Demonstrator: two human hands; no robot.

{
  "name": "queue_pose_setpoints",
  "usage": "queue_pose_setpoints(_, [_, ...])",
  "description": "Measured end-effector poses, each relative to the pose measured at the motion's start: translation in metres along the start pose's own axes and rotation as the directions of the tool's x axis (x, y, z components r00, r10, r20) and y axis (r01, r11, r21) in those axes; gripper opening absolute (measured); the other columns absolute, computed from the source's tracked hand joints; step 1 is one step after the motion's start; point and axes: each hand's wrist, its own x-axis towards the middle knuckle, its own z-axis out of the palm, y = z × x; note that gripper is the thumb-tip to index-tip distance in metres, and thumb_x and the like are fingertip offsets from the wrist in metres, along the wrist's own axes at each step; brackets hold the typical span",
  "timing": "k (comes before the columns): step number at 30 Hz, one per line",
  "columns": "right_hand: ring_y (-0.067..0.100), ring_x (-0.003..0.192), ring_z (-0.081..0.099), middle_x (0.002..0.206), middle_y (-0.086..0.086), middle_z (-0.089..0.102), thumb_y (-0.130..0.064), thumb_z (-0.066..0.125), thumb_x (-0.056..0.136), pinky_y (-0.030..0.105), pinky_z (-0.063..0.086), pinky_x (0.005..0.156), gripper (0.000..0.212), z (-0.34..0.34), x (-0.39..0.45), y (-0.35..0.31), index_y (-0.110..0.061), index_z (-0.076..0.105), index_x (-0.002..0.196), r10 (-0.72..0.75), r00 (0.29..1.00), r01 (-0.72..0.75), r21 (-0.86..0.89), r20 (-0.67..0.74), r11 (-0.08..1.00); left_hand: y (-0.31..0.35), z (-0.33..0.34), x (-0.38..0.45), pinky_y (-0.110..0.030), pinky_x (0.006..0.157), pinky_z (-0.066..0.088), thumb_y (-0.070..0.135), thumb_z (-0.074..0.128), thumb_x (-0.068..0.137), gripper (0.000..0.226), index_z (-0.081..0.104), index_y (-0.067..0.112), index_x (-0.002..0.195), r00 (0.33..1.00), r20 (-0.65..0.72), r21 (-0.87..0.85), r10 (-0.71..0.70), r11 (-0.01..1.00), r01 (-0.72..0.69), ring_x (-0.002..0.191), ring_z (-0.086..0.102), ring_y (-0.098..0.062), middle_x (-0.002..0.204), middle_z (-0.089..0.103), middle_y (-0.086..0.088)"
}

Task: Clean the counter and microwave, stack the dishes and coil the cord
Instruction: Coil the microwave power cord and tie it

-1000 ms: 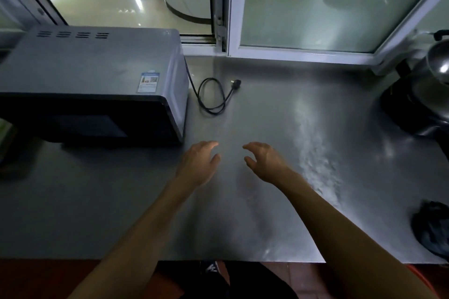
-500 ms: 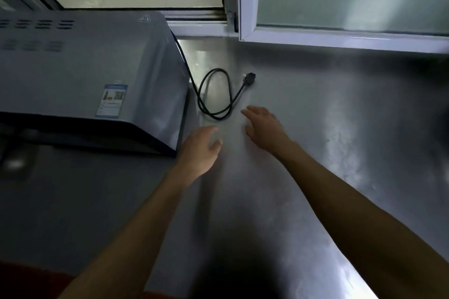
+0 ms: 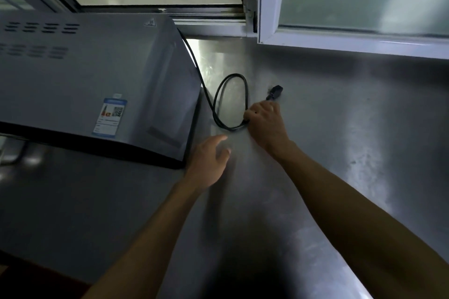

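Note:
A grey microwave [image 3: 92, 80] with a blue label stands at the left of the steel counter [image 3: 340, 153]. Its black cord [image 3: 220, 94] runs from its back right corner and lies in one loop on the counter. The plug [image 3: 275, 92] lies just beyond my right hand [image 3: 266, 124]. That hand is closed over the cord where the loop's strands cross. My left hand [image 3: 209, 162] hovers open beside the microwave's front right corner, a little short of the loop. No dishes are in view.
A white-framed sliding window [image 3: 267, 7] runs along the back of the counter, with frosted glass on the right and an open gap behind the microwave. The counter's front edge shows at the bottom left.
My head has leaned in over the counter. My right hand has reached forward and closed on the cord near the plug. My left hand has followed toward the loop, still open.

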Motion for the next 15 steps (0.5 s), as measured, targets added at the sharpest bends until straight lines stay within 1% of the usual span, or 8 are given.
queue_pose_setpoints(3, [0.031, 0.077, 0.059, 0.078, 0.007, 0.063, -0.007, 0.07, 0.074, 0.046, 0.045, 0.086, 0.009, -0.002, -0.012, 0.001, -0.015, 0.07, 0.079, -0.014, 1.0, 0.014, 0.008, 0.004, 1.0, 0.0, 0.002, -0.005, -0.038, 0.104, 0.045, 0.028, 0.063, 0.094, 0.041, 0.06, 0.018, 0.134, 1.0, -0.002, -0.024, -0.01, 1.0, 0.01, 0.122, 0.058, -0.019, 0.132, 0.063, -0.003])
queue_pose_setpoints(4, [0.03, 0.074, 0.059, 0.077, 0.008, 0.063, -0.008, 0.072, 0.074, 0.044, 0.046, 0.083, 0.009, -0.004, -0.017, 0.001, -0.015, 0.071, 0.08, -0.006, 1.0, 0.006, 0.028, 0.002, 1.0, 0.0, 0.003, -0.006, -0.037, 0.104, 0.045, 0.028, 0.063, 0.094, 0.04, 0.061, 0.018, 0.133, 1.0, -0.002, -0.035, -0.017, 0.999, 0.017, 0.121, 0.058, -0.018, 0.131, 0.064, -0.002])
queue_pose_setpoints(6, [0.031, 0.069, 0.06, 0.078, 0.01, 0.062, -0.011, 0.075, 0.076, 0.042, 0.048, 0.072, 0.009, -0.01, -0.028, 0.001, -0.014, 0.073, 0.085, 0.013, 1.0, -0.013, 0.119, -0.007, 0.993, 0.0, 0.003, -0.009, -0.033, 0.103, 0.045, 0.027, 0.062, 0.094, 0.038, 0.062, 0.019, 0.13, 0.999, -0.008, -0.062, -0.035, 0.997, 0.035, 0.119, 0.06, -0.016, 0.129, 0.065, -0.001])
queue_pose_setpoints(8, [0.033, 0.072, 0.061, 0.085, 0.012, 0.063, -0.014, 0.072, 0.082, 0.042, 0.05, 0.067, 0.012, -0.02, -0.04, -0.001, -0.013, 0.074, 0.094, 0.044, 0.999, -0.042, 0.196, -0.008, 0.98, 0.003, 0.002, -0.011, -0.027, 0.098, 0.045, 0.024, 0.062, 0.094, 0.034, 0.064, 0.017, 0.127, 0.998, -0.016, -0.119, -0.054, 0.992, 0.051, 0.115, 0.062, -0.015, 0.126, 0.067, -0.001])
queue_pose_setpoints(11, [0.036, 0.079, 0.064, 0.092, 0.013, 0.065, -0.015, 0.069, 0.086, 0.04, 0.052, 0.067, 0.016, -0.043, -0.059, -0.013, -0.011, 0.074, 0.101, 0.124, 0.992, -0.112, 0.277, -0.028, 0.954, 0.012, -0.002, -0.017, -0.02, 0.089, 0.041, 0.02, 0.058, 0.097, 0.03, 0.065, 0.015, 0.126, 0.996, -0.001, -0.23, -0.092, 0.969, 0.089, 0.109, 0.062, -0.01, 0.124, 0.067, -0.001])
queue_pose_setpoints(13, [0.037, 0.08, 0.064, 0.093, 0.013, 0.065, -0.016, 0.066, 0.087, 0.039, 0.053, 0.066, 0.019, -0.058, -0.074, -0.025, -0.011, 0.074, 0.103, 0.157, 0.985, -0.127, 0.309, -0.074, 0.943, 0.02, -0.008, -0.022, -0.021, 0.085, 0.042, 0.024, 0.052, 0.101, 0.028, 0.066, 0.018, 0.125, 0.997, 0.012, -0.262, -0.074, 0.962, 0.074, 0.105, 0.06, -0.008, 0.123, 0.067, 0.002])
queue_pose_setpoints(14, [0.037, 0.08, 0.064, 0.092, 0.013, 0.065, -0.017, 0.064, 0.086, 0.04, 0.053, 0.066, 0.02, -0.064, -0.081, -0.032, -0.011, 0.073, 0.103, 0.158, 0.983, -0.12, 0.315, -0.097, 0.941, 0.025, -0.012, -0.024, -0.024, 0.083, 0.044, 0.028, 0.049, 0.102, 0.029, 0.067, 0.019, 0.122, 0.999, 0.014, -0.266, -0.05, 0.963, 0.052, 0.104, 0.061, -0.009, 0.121, 0.068, 0.002])
queue_pose_setpoints(15, [0.038, 0.08, 0.064, 0.092, 0.013, 0.065, -0.017, 0.063, 0.086, 0.041, 0.054, 0.066, 0.021, -0.069, -0.088, -0.039, -0.01, 0.072, 0.104, 0.154, 0.982, -0.111, 0.325, -0.113, 0.939, 0.03, -0.016, -0.025, -0.028, 0.079, 0.046, 0.031, 0.045, 0.103, 0.03, 0.069, 0.019, 0.115, 1.0, 0.011, -0.276, -0.027, 0.961, 0.029, 0.101, 0.063, -0.012, 0.115, 0.069, 0.001])
